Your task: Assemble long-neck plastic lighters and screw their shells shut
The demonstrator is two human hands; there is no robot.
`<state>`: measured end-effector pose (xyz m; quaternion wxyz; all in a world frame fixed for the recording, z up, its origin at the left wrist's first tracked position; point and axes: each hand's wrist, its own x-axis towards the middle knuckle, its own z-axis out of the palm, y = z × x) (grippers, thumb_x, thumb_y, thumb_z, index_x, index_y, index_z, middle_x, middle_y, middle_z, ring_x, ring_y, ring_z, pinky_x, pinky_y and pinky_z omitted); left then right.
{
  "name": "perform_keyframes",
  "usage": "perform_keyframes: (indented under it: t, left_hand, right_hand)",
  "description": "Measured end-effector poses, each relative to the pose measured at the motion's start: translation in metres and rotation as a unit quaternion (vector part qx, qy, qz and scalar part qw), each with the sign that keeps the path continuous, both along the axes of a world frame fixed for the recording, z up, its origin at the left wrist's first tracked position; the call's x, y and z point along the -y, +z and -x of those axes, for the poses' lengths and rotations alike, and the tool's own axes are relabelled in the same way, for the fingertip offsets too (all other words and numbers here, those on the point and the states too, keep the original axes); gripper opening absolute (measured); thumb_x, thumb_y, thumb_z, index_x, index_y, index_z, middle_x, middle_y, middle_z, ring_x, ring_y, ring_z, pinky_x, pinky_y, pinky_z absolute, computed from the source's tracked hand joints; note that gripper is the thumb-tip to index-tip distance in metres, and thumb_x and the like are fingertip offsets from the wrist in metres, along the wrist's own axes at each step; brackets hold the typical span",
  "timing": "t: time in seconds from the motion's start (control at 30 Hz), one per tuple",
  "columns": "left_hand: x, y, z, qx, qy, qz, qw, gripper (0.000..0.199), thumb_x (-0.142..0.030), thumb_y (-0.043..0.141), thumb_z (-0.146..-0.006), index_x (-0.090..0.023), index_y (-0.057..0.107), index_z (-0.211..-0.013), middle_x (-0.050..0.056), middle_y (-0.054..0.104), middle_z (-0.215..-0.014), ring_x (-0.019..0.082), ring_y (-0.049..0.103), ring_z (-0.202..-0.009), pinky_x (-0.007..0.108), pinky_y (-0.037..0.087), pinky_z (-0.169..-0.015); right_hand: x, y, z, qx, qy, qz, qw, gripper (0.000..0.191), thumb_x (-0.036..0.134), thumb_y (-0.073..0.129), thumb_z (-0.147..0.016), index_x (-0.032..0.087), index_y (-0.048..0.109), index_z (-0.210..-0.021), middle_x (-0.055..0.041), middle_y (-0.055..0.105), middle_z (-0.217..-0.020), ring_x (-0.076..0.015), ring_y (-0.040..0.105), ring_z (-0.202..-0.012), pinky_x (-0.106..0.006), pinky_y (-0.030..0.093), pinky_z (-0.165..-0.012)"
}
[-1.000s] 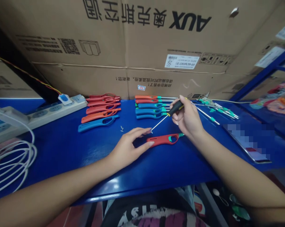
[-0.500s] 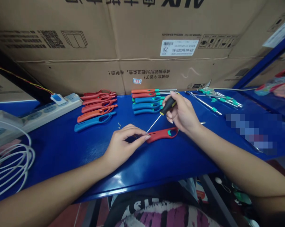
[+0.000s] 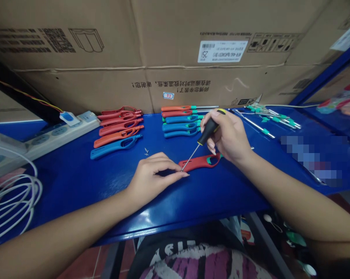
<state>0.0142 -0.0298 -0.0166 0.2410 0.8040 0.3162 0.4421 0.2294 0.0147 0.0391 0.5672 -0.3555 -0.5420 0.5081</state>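
Note:
My right hand (image 3: pixel 227 133) is wrapped round the black and yellow handle of a screwdriver (image 3: pixel 207 131). Its thin shaft slants down to the left, and the tip ends at the pinched thumb and forefinger of my left hand (image 3: pixel 157 174). Whatever small piece sits between those fingertips is too small to make out. Just beyond the fingertips a red lighter (image 3: pixel 199 162) with a green trigger lies on the blue table (image 3: pixel 163 209). My right hand hides part of its front end. A few tiny screws (image 3: pixel 146 152) lie behind my left hand.
Red, orange and blue lighter casings (image 3: pixel 117 145) lie in a row at the left. Lighters with metal tubes (image 3: pixel 181 119) lie at the back middle. Loose tubes with green parts (image 3: pixel 275 116) are at the right. A power strip (image 3: pixel 54 135) and coiled white cable (image 3: pixel 16 197) line the left.
The screwdriver tip and my left fingertips have shifted slightly off the lighter's end toward me. The lighter now shows a little more. Both hands keep their grip.

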Motion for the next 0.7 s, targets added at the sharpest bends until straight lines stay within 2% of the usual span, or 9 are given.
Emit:
perform_keyframes:
  t: [0.43, 0.7]
  left_hand:
    - [0.000, 0.002, -0.001, -0.077, -0.029, -0.010, 0.997, 0.009, -0.028, 0.079, -0.085, -0.020, 0.078, -0.082, 0.002, 0.077, -0.078, 0.016, 0.067, -0.072, 0.030, 0.053, -0.072]
    - [-0.001, -0.001, -0.001, -0.073, -0.038, -0.017, 0.996, 0.005, -0.023, 0.077, -0.087, -0.018, 0.077, -0.086, 0.002, 0.077, -0.082, 0.015, 0.067, -0.075, 0.029, 0.053, -0.074]
  right_hand:
    - [0.014, 0.002, 0.000, 0.061, 0.025, -0.056, 0.996, 0.036, 0.056, 0.071, -0.083, 0.023, 0.059, -0.076, 0.0019, 0.064, -0.071, -0.0077, 0.050, -0.038, -0.023, 0.041, -0.031]
    - [0.009, 0.000, -0.001, 0.056, 0.026, -0.093, 0.994, 0.036, 0.052, 0.071, -0.085, 0.021, 0.056, -0.075, 0.0054, 0.060, -0.061, -0.0072, 0.050, -0.035, -0.019, 0.040, -0.028]
